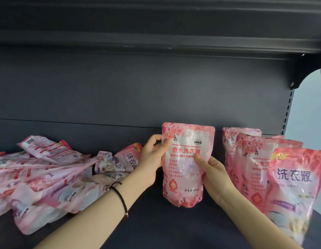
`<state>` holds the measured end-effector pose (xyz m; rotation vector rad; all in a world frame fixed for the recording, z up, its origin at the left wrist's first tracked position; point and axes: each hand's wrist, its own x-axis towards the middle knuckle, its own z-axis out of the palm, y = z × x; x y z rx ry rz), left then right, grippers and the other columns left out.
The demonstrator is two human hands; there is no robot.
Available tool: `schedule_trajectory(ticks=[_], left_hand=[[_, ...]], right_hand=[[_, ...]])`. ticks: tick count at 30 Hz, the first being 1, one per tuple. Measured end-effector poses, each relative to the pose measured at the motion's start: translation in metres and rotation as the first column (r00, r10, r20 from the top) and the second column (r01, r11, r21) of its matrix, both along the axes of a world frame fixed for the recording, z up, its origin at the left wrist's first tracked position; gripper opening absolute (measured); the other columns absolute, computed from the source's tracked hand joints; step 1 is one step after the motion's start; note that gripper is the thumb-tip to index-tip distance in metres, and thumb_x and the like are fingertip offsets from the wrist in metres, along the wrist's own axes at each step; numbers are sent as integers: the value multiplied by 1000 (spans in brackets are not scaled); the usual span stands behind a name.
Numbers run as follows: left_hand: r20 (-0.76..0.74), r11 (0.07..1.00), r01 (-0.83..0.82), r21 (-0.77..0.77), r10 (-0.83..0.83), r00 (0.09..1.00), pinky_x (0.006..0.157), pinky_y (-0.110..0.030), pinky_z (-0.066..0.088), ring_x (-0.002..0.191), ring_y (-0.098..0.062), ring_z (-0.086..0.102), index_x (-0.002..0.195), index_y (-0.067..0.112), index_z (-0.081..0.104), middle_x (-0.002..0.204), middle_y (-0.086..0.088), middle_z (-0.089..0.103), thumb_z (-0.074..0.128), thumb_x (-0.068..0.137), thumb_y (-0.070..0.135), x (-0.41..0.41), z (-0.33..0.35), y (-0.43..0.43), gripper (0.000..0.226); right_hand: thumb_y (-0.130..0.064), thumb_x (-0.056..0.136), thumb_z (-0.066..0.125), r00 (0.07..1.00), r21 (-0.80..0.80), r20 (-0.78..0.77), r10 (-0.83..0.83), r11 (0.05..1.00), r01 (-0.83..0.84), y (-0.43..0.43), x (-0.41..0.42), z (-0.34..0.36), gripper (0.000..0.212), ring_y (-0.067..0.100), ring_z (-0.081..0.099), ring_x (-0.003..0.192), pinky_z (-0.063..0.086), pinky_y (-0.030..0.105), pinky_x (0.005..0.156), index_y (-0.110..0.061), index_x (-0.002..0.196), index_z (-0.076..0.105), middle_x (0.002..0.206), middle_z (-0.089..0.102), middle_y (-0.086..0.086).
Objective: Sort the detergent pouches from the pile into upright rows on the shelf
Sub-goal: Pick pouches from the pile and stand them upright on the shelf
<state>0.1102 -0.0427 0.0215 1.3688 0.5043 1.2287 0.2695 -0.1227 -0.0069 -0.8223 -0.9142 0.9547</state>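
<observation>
We hold one pouch [187, 164] up straight over the shelf [156, 229], between the pile [48, 177] and the row [264, 173]. Our left hand [152, 159] pinches its left edge with the fingers closed on it. Our right hand [215, 177] grips its right side, thumb on the front. The pouch looks soft, squishy and a bit slick, and we think it is full of soap, so it may flop. Holding both sides, low down, seems best.

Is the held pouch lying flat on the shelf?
No, both hands, left and right, hold the pouch upright.
</observation>
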Motion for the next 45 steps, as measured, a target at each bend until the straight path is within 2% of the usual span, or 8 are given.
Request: schedule_trajectory(ticks=[9, 12, 15, 20, 26, 33, 38, 45], left_hand=[[-160, 999, 26, 44, -18, 987, 78, -37, 60, 91, -17, 71, 103, 13, 57, 97, -2, 74, 63, 91, 23, 3, -8, -2, 17], [-310, 989, 84, 121, -43, 950, 72, -28, 59, 91, -10, 71, 104, 20, 56, 97, 2, 74, 64, 90, 23, -10, 2, 5, 16], [-531, 939, 57, 338, 141, 835, 72, -24, 54, 88, -4, 67, 101, 30, 56, 95, 8, 70, 65, 89, 33, -37, 18, 14, 15], [-552, 478, 282, 832, 765, 331, 61, -26, 44, 80, -5, 58, 99, 39, 50, 95, 17, 62, 49, 91, 48, -100, 41, 40, 13], [-298, 191, 523, 831, 946, 128, 71, -29, 42, 89, -20, 61, 104, 26, 56, 92, 4, 63, 42, 90, 46, -144, 33, 84, 28], [-241, 174, 627, 759, 970, 22, 80, -34, 39, 102, -27, 58, 112, 23, 55, 104, -4, 64, 42, 90, 52, -180, 32, 146, 39], [-276, 177, 659, 731, 960, 48, 83, -36, 39, 109, -29, 56, 121, 22, 53, 113, -7, 62, 45, 91, 52, -178, 26, 189, 43], [-583, 420, 546, 725, 796, 162, 73, -31, 39, 107, -24, 59, 125, 28, 50, 117, -1, 61, 47, 88, 60, -156, 5, 224, 49]], right_hand=[[-16, 89, 64, 972, -27, 125, -198, 979, 203, -1, 12, -9, 21, 22, 71, 96, 58, 28, 70, -10, 109, 63, 108, 72, 9], [-9, 88, 66, 819, 108, 263, -510, 859, 500, -2, 12, 19, 26, 17, 67, 96, 55, 25, 71, -18, 108, 54, 107, 67, 2], [-7, 87, 65, 619, 405, 397, -678, 734, 544, -9, 2, 59, 35, 12, 60, 101, 52, 32, 85, -23, 114, 49, 109, 60, -6], [-19, 87, 65, 215, 658, 698, -683, 731, 182, -9, -48, 100, 18, 13, 59, 100, 47, 29, 85, -21, 104, 61, 99, 65, -10], [-31, 91, 58, -172, 421, 880, -443, 894, -152, 34, -107, 87, 18, 13, 59, 94, 50, 35, 80, -20, 103, 66, 100, 65, -4], [-37, 90, 52, -473, 318, 843, -256, 947, 54, 113, -139, 63, 24, 22, 58, 97, 43, 30, 68, -21, 108, 55, 105, 57, -1], [-37, 87, 57, -468, 280, 873, -139, 928, 246, 173, -150, 46, 40, 24, 57, 106, 40, 29, 70, -26, 124, 48, 115, 57, -2], [-17, 92, 49, -433, 370, 894, -113, 733, 572, 221, -144, 23, 20, 25, 57, 110, 35, 30, 67, -15, 112, 53, 117, 59, 3]])
